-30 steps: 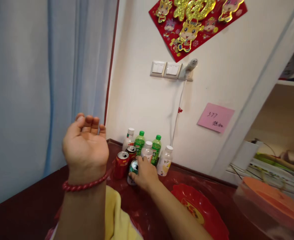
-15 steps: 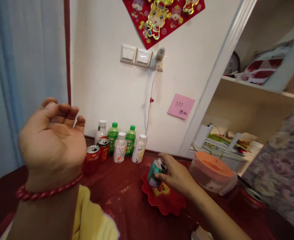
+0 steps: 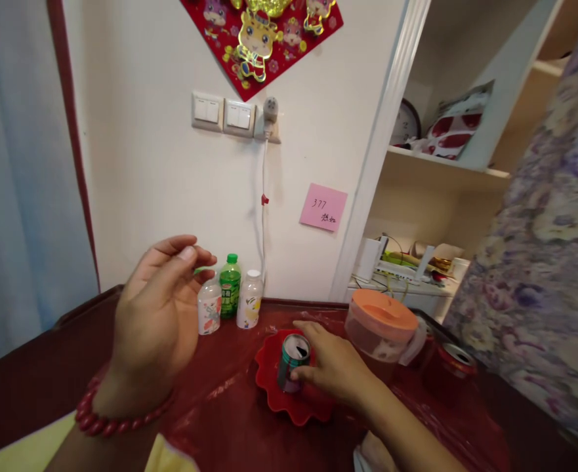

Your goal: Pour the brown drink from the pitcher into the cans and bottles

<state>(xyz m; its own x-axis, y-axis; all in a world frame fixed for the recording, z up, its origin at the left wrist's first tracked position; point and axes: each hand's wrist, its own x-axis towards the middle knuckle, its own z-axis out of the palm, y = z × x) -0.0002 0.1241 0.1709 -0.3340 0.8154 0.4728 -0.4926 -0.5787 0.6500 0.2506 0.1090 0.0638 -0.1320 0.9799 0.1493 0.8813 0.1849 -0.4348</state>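
My right hand (image 3: 338,367) is curved around a green drink can (image 3: 287,372), with the thumb across its near side and a finger behind the top. The can is upright on a red scalloped dish (image 3: 269,393), and its top is opened. My left hand (image 3: 158,314), wearing a red bead bracelet (image 3: 116,426), is raised with its fingers loosely bent and nothing in them. Near its fingertips stand a white-labelled bottle (image 3: 209,313), a green bottle (image 3: 230,288) and another white-labelled bottle (image 3: 250,305). My left hand hides whatever is behind it.
A pitcher with an orange lid (image 3: 382,308) stands right of the dish, and a red can (image 3: 458,360) beyond it. Yellow cloth (image 3: 165,455) lies at the bottom edge. A cord (image 3: 264,236) hangs down the wall; shelves (image 3: 436,157) are at the right.
The view has turned right, so things appear further left. My left hand has lowered and now covers the cans at the left. The green can, tilted before, stands straighter on the dish.
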